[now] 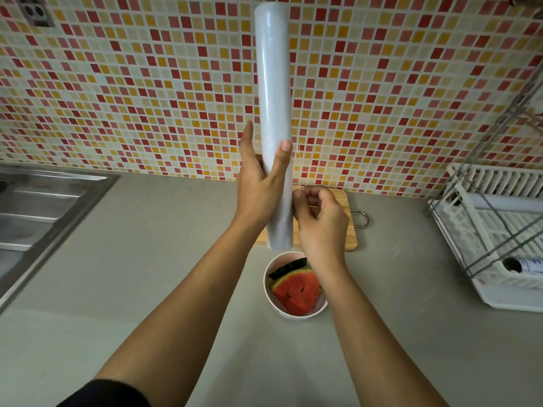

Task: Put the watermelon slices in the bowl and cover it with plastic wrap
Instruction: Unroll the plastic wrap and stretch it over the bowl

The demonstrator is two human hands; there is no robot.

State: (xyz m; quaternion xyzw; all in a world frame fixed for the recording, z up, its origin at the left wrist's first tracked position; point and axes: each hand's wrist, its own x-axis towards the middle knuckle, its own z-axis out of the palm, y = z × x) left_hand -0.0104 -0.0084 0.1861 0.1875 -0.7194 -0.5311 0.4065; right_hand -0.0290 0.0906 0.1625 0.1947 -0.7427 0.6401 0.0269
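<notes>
Bare counter [147,274] left of bowl [271,292], cutting board [346,230] just behind it, dish rack [484,245] crowding right

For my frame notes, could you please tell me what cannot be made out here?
Head view:
Watermelon slices in the bowl: count unclear, right wrist overlaps the rim.
Cutting board: mostly behind the plastic wrap roll, left hand and right hand.
Film edge: transparent, so the right hand's hold is uncertain.
Dish rack: cut by the right edge.

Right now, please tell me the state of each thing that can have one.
wrap roll, held upright in the air.
left hand, grips the wrap roll.
right hand, pinches the film edge at the roll.
bowl, uncovered.
watermelon slices, inside the bowl.
</notes>
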